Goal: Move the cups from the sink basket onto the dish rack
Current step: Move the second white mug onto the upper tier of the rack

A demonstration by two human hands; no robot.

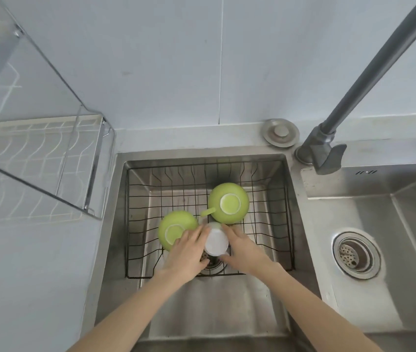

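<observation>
Both hands, left hand [188,252] and right hand [243,247], grasp a white cup [215,241] inside the wire sink basket [287,224]. 2 green cups, one [228,203] behind and one [174,228] left, sit inverted beside it. The dish rack [36,153] stands on the worktop [36,262] at left.

two lime-green cups [228,203] [174,228], each w/ paler green base ringed in white. third cup [216,242] frosted white, translucent. sink basket [136,224] black wire, grid pattern. sink [227,313] brushed silver-grey steel. faucet [369,80] dark grey. dish rack [36,153] white wire behind clear panels. wall [151,59] pale grey-blue tile, thin seams.
</observation>
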